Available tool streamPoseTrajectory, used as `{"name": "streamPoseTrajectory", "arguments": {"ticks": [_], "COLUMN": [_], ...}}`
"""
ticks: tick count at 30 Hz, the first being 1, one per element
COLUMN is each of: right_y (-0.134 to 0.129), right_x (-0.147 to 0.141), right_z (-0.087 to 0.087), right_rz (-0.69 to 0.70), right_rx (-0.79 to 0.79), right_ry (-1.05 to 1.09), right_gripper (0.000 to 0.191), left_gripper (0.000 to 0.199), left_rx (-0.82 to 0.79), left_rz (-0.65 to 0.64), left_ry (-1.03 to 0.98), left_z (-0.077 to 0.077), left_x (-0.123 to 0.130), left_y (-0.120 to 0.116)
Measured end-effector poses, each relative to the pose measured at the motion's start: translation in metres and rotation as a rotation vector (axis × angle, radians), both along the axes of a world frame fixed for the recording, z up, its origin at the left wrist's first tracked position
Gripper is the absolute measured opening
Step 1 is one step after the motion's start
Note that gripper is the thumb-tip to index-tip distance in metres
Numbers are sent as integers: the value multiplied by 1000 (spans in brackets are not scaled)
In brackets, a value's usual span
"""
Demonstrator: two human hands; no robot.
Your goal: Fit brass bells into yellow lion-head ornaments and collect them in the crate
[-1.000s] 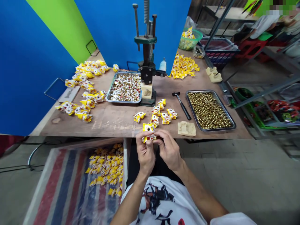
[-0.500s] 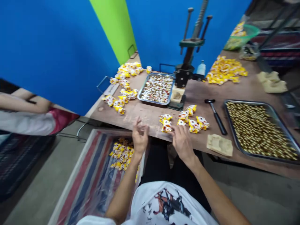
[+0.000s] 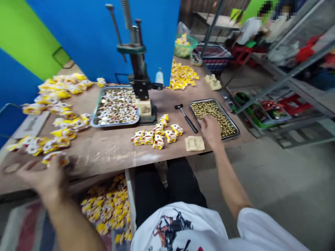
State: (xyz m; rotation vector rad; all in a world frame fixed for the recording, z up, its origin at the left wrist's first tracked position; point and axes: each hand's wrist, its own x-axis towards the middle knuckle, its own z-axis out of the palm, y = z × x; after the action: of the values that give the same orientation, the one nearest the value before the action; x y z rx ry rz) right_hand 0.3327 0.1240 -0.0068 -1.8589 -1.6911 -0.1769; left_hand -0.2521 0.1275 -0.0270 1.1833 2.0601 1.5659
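Observation:
My left hand (image 3: 48, 177), blurred, reaches over the left end of the table, its fingers beside a yellow and white piece (image 3: 56, 158); whether it grips the piece is unclear. At the right, my right hand (image 3: 211, 130) is over the near left edge of a tray of gold-coloured pieces (image 3: 227, 127), fingertips down among them; what they hold is hidden. Several yellow and white pieces (image 3: 158, 139) form a group near the table's front edge. A black-handled hammer (image 3: 190, 122) lies left of my right hand, and a cream block (image 3: 194, 143) lies in front of it.
A press (image 3: 138, 69) stands behind the table's middle, beside a tray of small white pieces (image 3: 115, 108). Yellow piles (image 3: 183, 75) lie at the back. Below the front edge is a bin of yellow pieces (image 3: 112, 205). People (image 3: 251, 29) sit far off, past a metal rack.
The view has swung right. My left hand has moved to the pieces at the table's left, and my right hand has left the middle group for the gold tray.

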Motion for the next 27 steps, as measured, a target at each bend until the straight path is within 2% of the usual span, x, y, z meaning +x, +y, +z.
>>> {"name": "streamPoseTrajectory", "arguments": {"ticks": [2,4,6,8,12,16,18,20,23,27], "right_y": [10,23,41,58,73,53,32,7,-35,-76], "right_x": [67,110,127,127,124,129,120,94,26,-65], "right_z": [-1,-11,-26,-40,-51,-40,-30,-17,0,6], "right_rz": [26,175,315,390,459,369,282,251,357,539], "right_rx": [-59,-125,-167,-177,-128,-54,27,120,135,93], "right_ry": [52,75,71,59,66,73,188,414,708,762], "right_gripper": [26,25,23,14,14,24,28,31,31,22], "left_gripper": [27,23,25,32,43,60,55,47,45,46], "left_rx": [25,79,158,190,114,29,32,19,-18,8], "left_rz": [-26,-90,-123,-251,-486,-672,-739,-809,-908,-893], "left_ry": [-252,-622,-1025,-1202,-1217,-1094,-1045,-1022,-1024,-987], "left_z": [8,20,32,40,49,47,45,44,45,47], "left_x": [5,31,73,117,178,217,238,260,292,315], "left_y": [-13,-33,-50,-55,-55,-60,-58,-54,-50,-51]}}
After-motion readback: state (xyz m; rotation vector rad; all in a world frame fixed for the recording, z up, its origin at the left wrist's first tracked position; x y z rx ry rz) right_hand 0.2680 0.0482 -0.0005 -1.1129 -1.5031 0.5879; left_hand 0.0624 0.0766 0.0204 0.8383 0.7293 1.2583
